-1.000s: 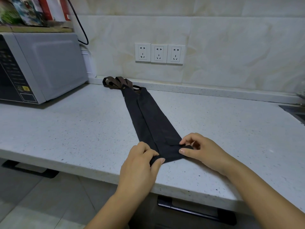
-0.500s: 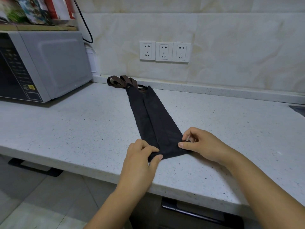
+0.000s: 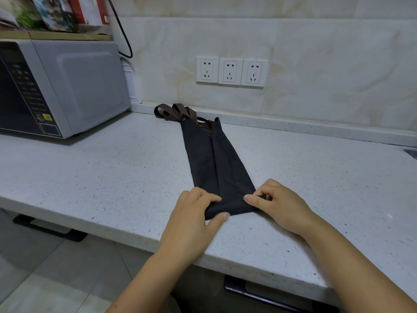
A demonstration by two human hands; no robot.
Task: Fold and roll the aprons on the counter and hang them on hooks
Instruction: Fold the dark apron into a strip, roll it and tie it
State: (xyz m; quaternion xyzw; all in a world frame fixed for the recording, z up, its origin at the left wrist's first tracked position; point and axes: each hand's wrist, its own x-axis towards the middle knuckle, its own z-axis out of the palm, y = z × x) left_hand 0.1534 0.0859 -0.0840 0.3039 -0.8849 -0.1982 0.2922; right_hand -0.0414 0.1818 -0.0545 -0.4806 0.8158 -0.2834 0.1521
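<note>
Soft, even indoor light, a bit dim, cool cast. Soft shadow under microwave [image 3: 74, 86] on counter [image 3: 101, 177]. Black apron [image 3: 216, 163] crushed dark, folds barely readable. Wide-angle lens bends counter edge and wall tiles [image 3: 327, 64] toward frame borders. Centre sharp, top-left corner clutter [image 3: 45, 14] slightly soft.

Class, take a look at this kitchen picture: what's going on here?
A person at a white counter is working on a dark apron, already folded into a long narrow strip. The left hand and right hand each pinch a corner of its near end, which looks like the start of rolling. Its brown straps lie bunched at the far end.
</note>
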